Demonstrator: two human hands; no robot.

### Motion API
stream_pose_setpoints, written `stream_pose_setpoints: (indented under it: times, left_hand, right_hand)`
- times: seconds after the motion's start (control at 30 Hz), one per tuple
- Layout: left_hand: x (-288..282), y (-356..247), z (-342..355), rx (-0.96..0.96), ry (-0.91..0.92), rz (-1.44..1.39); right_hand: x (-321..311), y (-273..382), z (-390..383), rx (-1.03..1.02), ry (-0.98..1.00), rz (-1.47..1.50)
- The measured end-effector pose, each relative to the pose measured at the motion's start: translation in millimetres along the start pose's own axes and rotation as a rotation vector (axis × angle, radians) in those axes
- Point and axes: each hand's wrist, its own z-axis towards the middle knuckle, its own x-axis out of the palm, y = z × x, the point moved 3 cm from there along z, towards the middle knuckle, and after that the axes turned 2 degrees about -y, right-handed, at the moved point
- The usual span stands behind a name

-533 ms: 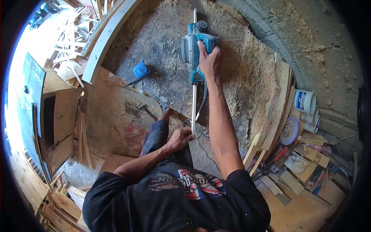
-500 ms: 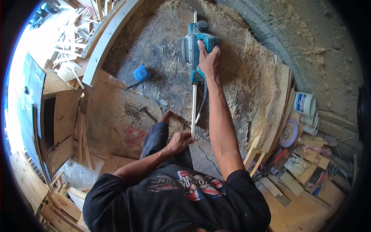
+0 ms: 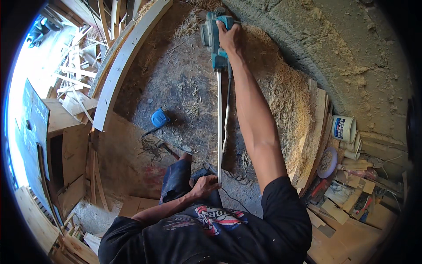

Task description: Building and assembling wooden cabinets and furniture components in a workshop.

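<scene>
A teal electric hand planer (image 3: pixel 214 42) rests on the far part of a long, thin wooden strip (image 3: pixel 219 119), covering its far end. My right hand (image 3: pixel 231 38) is closed round the planer's handle, with the arm stretched far forward. Close to my body, my left hand (image 3: pixel 205 186) pinches the near end of the strip. The planer's dark cord (image 3: pixel 228 97) trails back along the strip's right side. Beneath them lies a worn, dark work board (image 3: pixel 184 94) scattered with shavings.
A blue tape measure (image 3: pixel 160 118) and a hammer (image 3: pixel 169 150) lie left of the strip, by a heap of nails (image 3: pixel 151 148). Shavings (image 3: pixel 290 105) pile up at right. Pale planks (image 3: pixel 125 66) stand at left. White buckets (image 3: pixel 345 128) and wood offcuts (image 3: pixel 336 209) lie at right.
My right hand has pushed the planer farther away along the strip, baring more of the strip behind it. My left hand still grips the near end. The view has shifted slightly.
</scene>
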Motion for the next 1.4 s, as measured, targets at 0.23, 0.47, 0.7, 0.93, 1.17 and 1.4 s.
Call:
stream_pose_setpoints:
  times: [0.23, 0.47, 0.7, 0.93, 1.17, 1.4]
  left_hand:
    - [-3.0, 18.2, -6.6, 0.108, -0.029, -0.16]
    - [-5.1, 15.2, 17.1, 0.206, -0.148, -0.207]
    - [-36.6, 3.0, 15.1, 0.171, -0.374, 0.533]
    - [-154.8, -161.2, 147.7, 0.948, -0.683, 0.74]
    - [-206.5, -142.2, 234.3, 0.926, -0.655, 1.468]
    - [-201.9, -141.2, 218.0, 1.038, -0.627, 1.411]
  right_hand:
    - [-76.7, -13.0, -46.5, 0.212, 0.307, 0.352]
    - [-256.5, -41.0, -180.4, 0.138, 0.292, 0.209]
    - [-368.9, -77.3, -344.4, 0.317, 0.284, 0.246]
    - [-392.5, -63.9, -498.6, 0.398, 0.255, 0.315]
    - [-388.8, -48.6, -576.4, 0.412, 0.336, 0.326]
    - [-358.9, -53.8, -546.7, 0.254, 0.319, 0.285]
